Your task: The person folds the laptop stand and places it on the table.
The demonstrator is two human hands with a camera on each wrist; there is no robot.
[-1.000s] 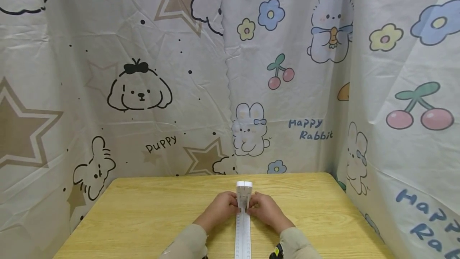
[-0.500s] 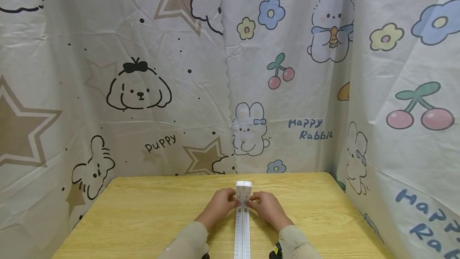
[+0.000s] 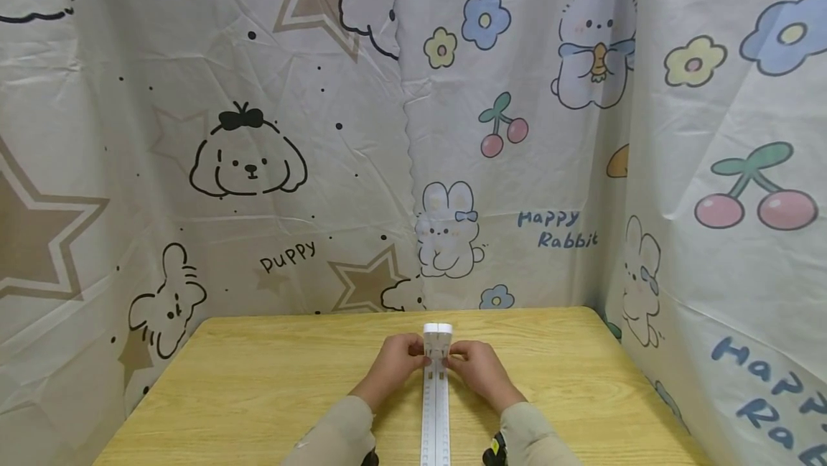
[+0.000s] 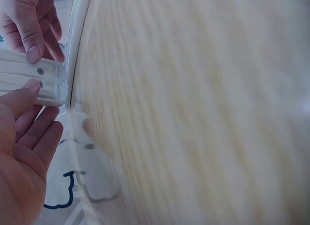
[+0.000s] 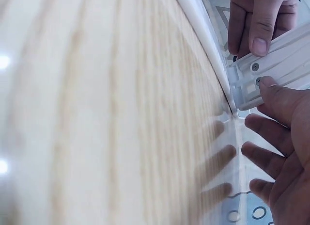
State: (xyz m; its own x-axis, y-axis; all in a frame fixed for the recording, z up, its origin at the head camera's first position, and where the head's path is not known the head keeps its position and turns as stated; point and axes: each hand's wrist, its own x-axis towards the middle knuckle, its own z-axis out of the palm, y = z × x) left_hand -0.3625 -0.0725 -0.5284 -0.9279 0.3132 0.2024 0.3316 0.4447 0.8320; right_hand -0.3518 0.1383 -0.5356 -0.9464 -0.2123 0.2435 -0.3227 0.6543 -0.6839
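Observation:
A long white plastic piece [image 3: 436,408] lies lengthwise on the table, made of two slotted strips side by side. Its far end rises into a block [image 3: 438,337] with a rounded white top. My left hand [image 3: 397,365] holds the block's left side, thumb on the near face, other fingers towards the back. On the opposite side my right hand [image 3: 479,371] grips likewise. Close up, two small screws sit in the white face; my left thumb [image 4: 32,87] and right thumb [image 5: 269,84] press near them. Several right fingers [image 5: 264,159] stay spread apart from the piece.
The yellow wood-grain table [image 3: 271,380] spreads to both sides and ends just beyond the block. A cream curtain [image 3: 362,164] printed with puppies, rabbits and stars hangs behind and along both sides.
Both hands have slid a little farther up the raised block, thumbs now higher, so two small brownish slots show beneath them. The white piece stays in about the same place.

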